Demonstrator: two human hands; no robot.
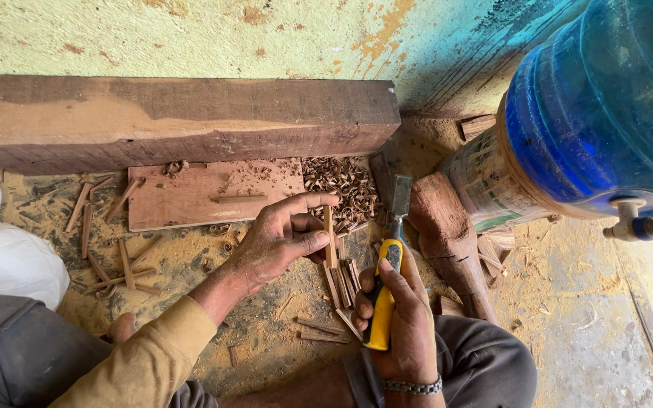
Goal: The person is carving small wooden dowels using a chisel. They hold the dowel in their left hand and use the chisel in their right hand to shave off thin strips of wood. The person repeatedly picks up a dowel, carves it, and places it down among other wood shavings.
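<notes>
Head view: left hand pinches wood strip; right hand grips chisel.

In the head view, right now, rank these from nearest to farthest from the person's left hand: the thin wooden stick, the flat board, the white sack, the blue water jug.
1. thin wooden stick, pinched in the left hand.
2. flat board, just beyond it.
3. white sack, far left.
4. blue water jug, far right.
</notes>
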